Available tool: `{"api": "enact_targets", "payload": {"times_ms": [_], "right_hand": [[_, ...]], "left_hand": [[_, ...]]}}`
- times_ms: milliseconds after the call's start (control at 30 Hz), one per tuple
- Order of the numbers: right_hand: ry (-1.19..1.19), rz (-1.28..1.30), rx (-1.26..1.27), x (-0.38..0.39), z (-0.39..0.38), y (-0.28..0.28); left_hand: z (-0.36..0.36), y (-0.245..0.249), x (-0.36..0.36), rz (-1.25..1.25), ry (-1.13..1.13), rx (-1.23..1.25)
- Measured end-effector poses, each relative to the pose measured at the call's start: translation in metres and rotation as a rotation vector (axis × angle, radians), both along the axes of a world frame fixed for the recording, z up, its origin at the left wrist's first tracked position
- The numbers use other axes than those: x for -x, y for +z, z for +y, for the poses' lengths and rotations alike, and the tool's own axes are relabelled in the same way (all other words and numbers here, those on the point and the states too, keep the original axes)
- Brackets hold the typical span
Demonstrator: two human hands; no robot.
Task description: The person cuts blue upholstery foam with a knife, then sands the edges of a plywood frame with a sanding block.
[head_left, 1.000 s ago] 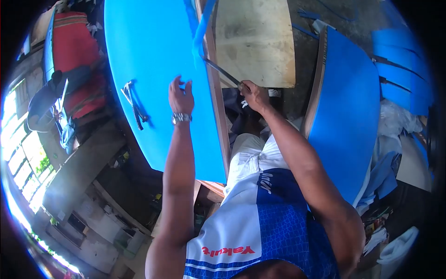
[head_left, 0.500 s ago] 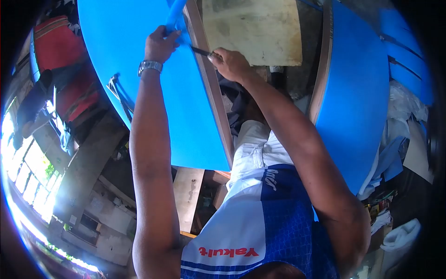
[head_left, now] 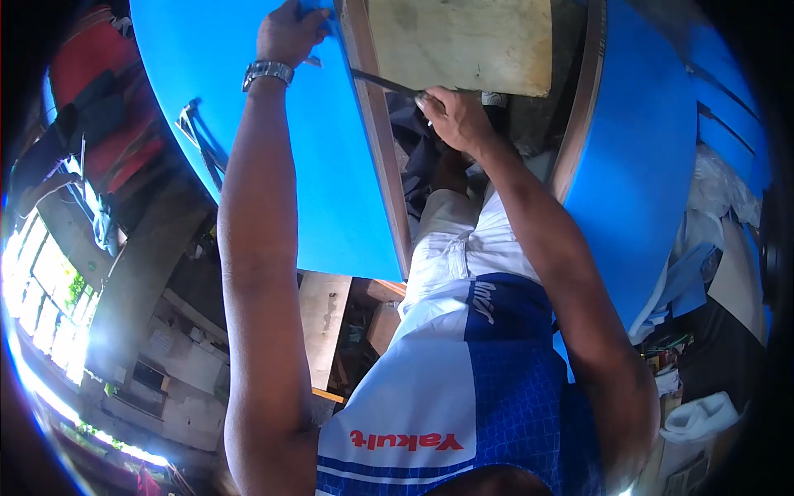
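Observation:
A large blue sheet-covered panel (head_left: pixel 322 190) with a brown wooden edge (head_left: pixel 376 107) lies in front of me on the left. My left hand (head_left: pixel 288 35), with a metal watch on its wrist, is over the panel near its wooden edge. Its fingers are bent together, and what they pinch is hidden. A small pale scrap (head_left: pixel 313 60) shows just below the fingers. In my right hand (head_left: pixel 457 120) is a long, thin dark blade-like tool (head_left: pixel 385 81). The tool crosses the wooden edge, its far end at the blue surface.
Another blue panel (head_left: pixel 637 165) with a wooden edge stands on the right. Between the panels lies a pale board (head_left: pixel 463 45). A dark metal bracket (head_left: pixel 198 140) sits at the left panel's outer side. Wrapped plastic (head_left: pixel 724 186) and a white cloth (head_left: pixel 700 416) are at the right.
My left hand has moved up along the panel; the blue strip seen above it earlier no longer shows. My right hand has drawn back rightward, so more of the dark tool shows.

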State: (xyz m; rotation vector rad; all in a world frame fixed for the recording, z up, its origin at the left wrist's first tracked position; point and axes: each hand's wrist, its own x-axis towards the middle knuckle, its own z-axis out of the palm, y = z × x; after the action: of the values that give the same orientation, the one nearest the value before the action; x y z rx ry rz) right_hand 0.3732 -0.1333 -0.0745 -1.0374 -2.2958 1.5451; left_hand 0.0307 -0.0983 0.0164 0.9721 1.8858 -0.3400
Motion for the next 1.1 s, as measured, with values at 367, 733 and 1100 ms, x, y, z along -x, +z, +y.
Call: {"api": "enact_targets", "payload": {"times_ms": [367,733,1100], "right_hand": [[0.117,-0.146,0.015,0.068,0.040,0.018],[0.078,-0.063,0.033,0.044,0.028,0.011],[0.137,-0.129,0.003,0.020,0.035,0.017]], "left_hand": [[-0.130,0.001,-0.085,0.653,0.132,-0.908],[-0.138,-0.055,-0.128,0.546,0.037,-0.996],[-0.151,-0.064,-0.119,0.473,0.004,-0.923]]}}
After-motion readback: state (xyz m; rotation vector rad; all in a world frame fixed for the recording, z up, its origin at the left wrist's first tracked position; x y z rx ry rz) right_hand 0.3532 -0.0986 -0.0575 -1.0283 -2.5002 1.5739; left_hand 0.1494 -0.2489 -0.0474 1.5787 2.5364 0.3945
